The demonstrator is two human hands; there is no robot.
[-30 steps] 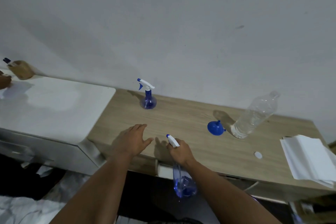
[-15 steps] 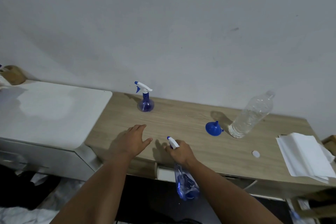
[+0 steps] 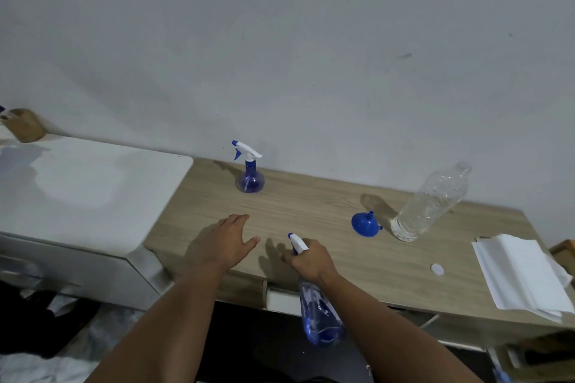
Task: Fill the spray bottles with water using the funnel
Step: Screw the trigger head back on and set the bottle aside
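The wooden desk point(image 3: 326, 221) runs across the scene from 9 to 3 o'clock, butted against a white cabinet point(image 3: 87, 189) at 9 o'clock. A stack of white paper towels point(image 3: 522, 273) lies at the 3 o'clock end. The clear water bottle point(image 3: 432, 202) stands at 2 o'clock, uncapped as far as can be judged, its white cap point(image 3: 437, 269) lying apart on the desk. One blue spray bottle point(image 3: 249, 171) stands upright at 12 o'clock by the wall, trigger head fitted. The blue funnel point(image 3: 365, 224) rests mouth-down just beside the water bottle.

The right hand point(image 3: 308, 261) is wrapped closed around the neck of a second spray bottle point(image 3: 320, 317), whose body hangs below the desk's front edge at 6 o'clock, nozzle pointing away. The left hand point(image 3: 227, 242) lies flat on the desk, fingers spread, gripping nothing.

Assessment: the step in hand is bringing the held bottle onto the desk. Recommended practice: raise it clear of the edge, set it upright on open surface at 1 o'clock, near the funnel, then steady the base with the left hand while unscrewing the trigger head. Keep the dip tube from dragging.
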